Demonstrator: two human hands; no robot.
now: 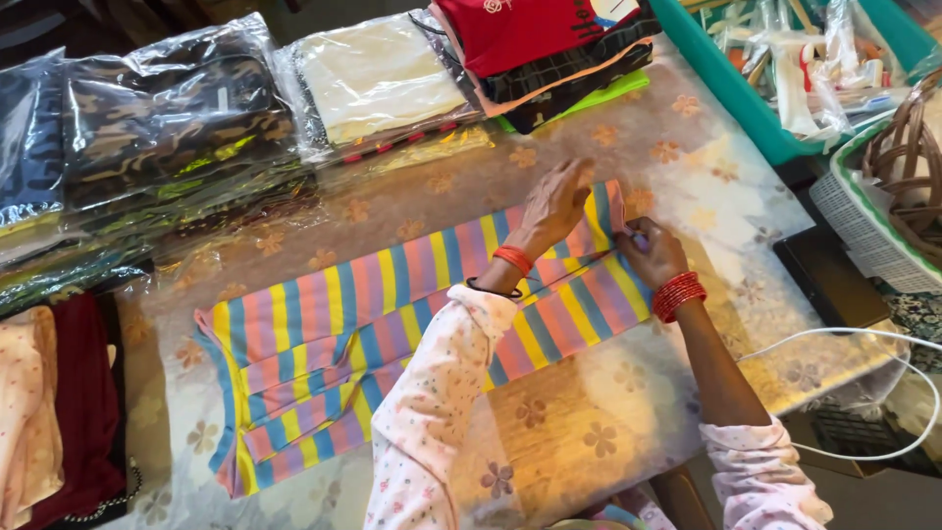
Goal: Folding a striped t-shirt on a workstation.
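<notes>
Nearest the camera: two floral-print sleeves come up from the bottom centre and bottom right. Left hand [555, 203] lies flat, palm down, fingers spread, pressing the striped garment [392, 334] near its upper-right end; nothing gripped. Right hand [650, 252] sits just beside it at the same end, fingers curled on the garment's edge; looks like a pinch on the fabric, though the fingertips are hidden. Red bangles on both wrists. Hands are close together, not touching. Garment lies on the plastic-covered floral table [589, 432], long axis diagonal from lower left of frame to upper right of centre; both hands are at the upper-right end, so the bulk of it extends down-left from them, on the left hand's side. Further out: bagged folded clothes [167, 108] upper left, folded stack with red top [540, 49] upper centre, teal bin [726, 79] and wicker basket [908, 167] upper right, white cable [844, 339] lower right.
</notes>
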